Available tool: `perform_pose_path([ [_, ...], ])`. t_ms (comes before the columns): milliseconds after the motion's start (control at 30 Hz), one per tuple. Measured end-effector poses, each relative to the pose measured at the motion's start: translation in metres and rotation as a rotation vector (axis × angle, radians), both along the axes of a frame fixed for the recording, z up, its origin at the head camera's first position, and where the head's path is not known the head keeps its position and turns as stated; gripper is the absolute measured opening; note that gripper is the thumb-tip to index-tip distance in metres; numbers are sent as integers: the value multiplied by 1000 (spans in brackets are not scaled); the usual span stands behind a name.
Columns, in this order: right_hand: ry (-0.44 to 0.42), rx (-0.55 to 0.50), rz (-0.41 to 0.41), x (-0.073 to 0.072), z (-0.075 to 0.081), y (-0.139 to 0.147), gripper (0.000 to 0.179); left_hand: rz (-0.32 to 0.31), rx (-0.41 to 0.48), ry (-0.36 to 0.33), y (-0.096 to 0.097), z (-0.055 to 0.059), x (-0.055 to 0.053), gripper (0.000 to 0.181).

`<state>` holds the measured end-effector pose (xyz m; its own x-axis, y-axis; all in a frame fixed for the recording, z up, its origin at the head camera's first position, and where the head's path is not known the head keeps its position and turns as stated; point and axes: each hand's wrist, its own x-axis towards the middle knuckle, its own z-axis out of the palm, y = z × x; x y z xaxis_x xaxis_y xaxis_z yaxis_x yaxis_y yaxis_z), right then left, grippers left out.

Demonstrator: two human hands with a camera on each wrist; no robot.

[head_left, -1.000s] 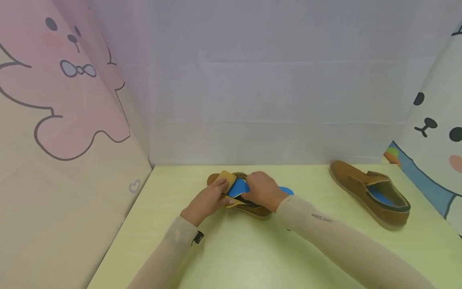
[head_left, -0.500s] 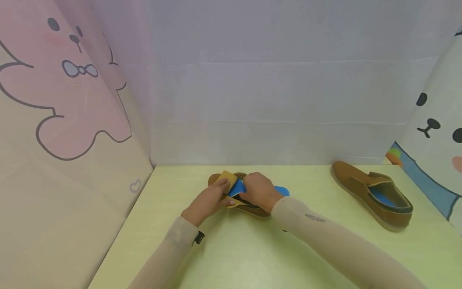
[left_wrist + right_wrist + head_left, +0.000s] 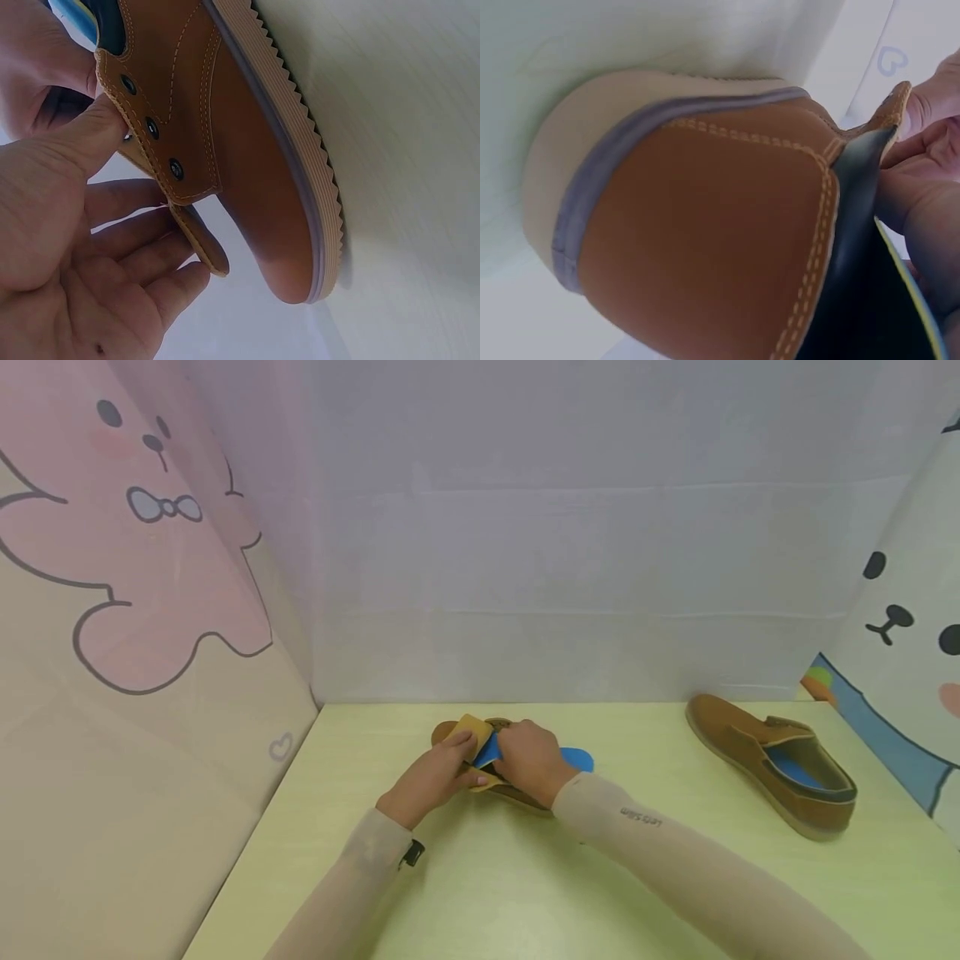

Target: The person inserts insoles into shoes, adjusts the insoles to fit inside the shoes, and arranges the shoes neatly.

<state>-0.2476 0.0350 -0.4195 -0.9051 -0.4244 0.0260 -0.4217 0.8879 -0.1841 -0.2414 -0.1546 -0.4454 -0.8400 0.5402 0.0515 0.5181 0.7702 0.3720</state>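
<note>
A brown leather shoe [image 3: 525, 799] lies at the middle back of the table, toe pointing left. My left hand [image 3: 429, 782] grips its upper, thumb on the tan tongue [image 3: 470, 732] and fingers at the near flap in the head view. The left wrist view shows its thumb over the edge of the eyelet flap [image 3: 150, 124], the tongue [image 3: 199, 240] against the other fingers. My right hand [image 3: 531, 760] grips a blue insole [image 3: 577, 759], whose front lies inside the shoe opening while its rounded end sticks out behind the hand. The right fingertips are hidden inside the shoe.
A matching brown shoe [image 3: 772, 768] stands at the right of the pale yellow-green table [image 3: 480, 893], a blue insole inside it. A whitish curtain [image 3: 570, 568] rises behind the table's back edge, with cartoon-printed cloth on both sides.
My right hand has moved left and farther into the shoe, taking the insole along; less of its blue rear end sticks out on the right. The left hand keeps its hold.
</note>
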Motion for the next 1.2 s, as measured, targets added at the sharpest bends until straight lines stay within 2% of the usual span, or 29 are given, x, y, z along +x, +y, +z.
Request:
perform_pose_path([
  [267, 17, -3, 1, 0, -3, -5, 28, -18, 4, 10, 0, -1, -2, 44],
  [700, 31, -68, -8, -4, -9, -11, 43, -36, 19, 23, 0, -2, -3, 42],
  [1000, 34, -63, -15, -7, -11, -16, 33, -7, 8, 0, 0, 3, 0, 63],
  [1200, 18, -76, -15, -7, -12, -19, 33, -20, 13, -2, 0, 3, 1, 63],
])
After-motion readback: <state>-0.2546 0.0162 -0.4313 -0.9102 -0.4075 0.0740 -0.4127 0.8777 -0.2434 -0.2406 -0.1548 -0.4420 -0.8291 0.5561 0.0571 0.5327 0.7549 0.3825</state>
